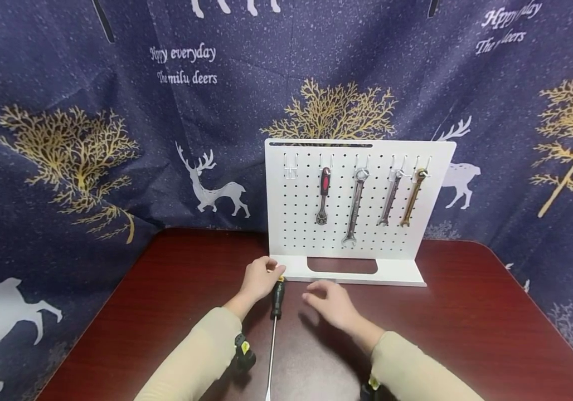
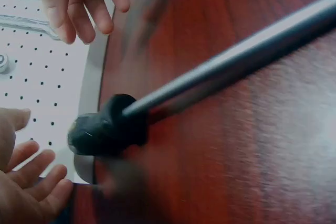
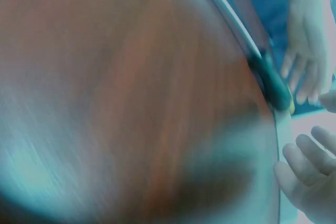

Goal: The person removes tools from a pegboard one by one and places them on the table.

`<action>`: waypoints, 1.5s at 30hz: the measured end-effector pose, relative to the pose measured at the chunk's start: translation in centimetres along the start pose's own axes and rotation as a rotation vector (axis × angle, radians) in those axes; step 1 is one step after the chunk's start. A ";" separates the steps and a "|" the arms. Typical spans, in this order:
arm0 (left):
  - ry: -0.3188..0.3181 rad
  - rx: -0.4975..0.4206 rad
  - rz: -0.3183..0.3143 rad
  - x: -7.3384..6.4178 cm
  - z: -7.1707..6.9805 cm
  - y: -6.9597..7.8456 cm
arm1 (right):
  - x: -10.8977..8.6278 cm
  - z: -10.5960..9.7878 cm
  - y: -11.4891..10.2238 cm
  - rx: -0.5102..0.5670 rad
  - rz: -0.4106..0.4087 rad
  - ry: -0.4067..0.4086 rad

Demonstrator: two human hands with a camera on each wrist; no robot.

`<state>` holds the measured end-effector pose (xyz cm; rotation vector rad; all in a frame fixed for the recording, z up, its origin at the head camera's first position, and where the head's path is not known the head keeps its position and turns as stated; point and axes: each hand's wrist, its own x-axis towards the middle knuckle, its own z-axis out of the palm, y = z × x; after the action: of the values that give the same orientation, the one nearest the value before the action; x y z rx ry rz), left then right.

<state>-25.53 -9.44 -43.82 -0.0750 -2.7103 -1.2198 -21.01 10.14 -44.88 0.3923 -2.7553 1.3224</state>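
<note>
A screwdriver with a black handle (image 1: pixel 277 301) and a long metal shaft (image 1: pixel 272 356) lies on the dark red table, its handle end close to the pegboard's base. Just left of the handle's end is my left hand (image 1: pixel 261 275), fingers spread and relaxed beside it, holding nothing. The left wrist view shows a gap between those fingers and the handle (image 2: pixel 107 127). My right hand (image 1: pixel 331 303) hovers to the right of the screwdriver with loosely bent fingers and nothing in them. Both hands (image 3: pixel 312 179) appear near the handle in the right wrist view.
A white pegboard (image 1: pixel 296 223) stands behind the hands on a flat base with a cutout. From it hang a ratchet (image 1: pixel 324 192), two silver wrenches (image 1: pixel 354 206) and a gold wrench (image 1: pixel 413 197). A clear hook (image 1: pixel 291 167) is at its upper left. Patterned cloth hangs behind.
</note>
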 end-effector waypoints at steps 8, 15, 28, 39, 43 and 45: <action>0.011 -0.099 0.061 1.5 -0.4 1.7 | 2.4 -2.9 1.5 0.038 0.052 0.051; 0.020 -0.156 0.095 2.9 -0.8 3.3 | 4.0 -4.6 1.7 0.027 0.035 0.045; 0.057 -0.250 0.127 5.6 -1.5 7.6 | 6.1 -6.1 1.0 0.059 0.034 0.067; 0.022 -0.265 0.164 8.0 -3.0 11.8 | 9.0 -7.5 -1.1 0.198 -0.004 0.112; 0.020 -0.263 0.201 8.7 -3.3 13.4 | 9.8 -7.9 -1.8 0.229 -0.002 0.119; 0.020 -0.264 0.219 9.0 -3.3 14.1 | 10.2 -8.0 -2.1 0.232 0.009 0.117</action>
<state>-32.36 -2.72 -29.67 -0.3790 -2.4290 -1.4888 -30.74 13.05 -36.60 0.3040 -2.5200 1.6185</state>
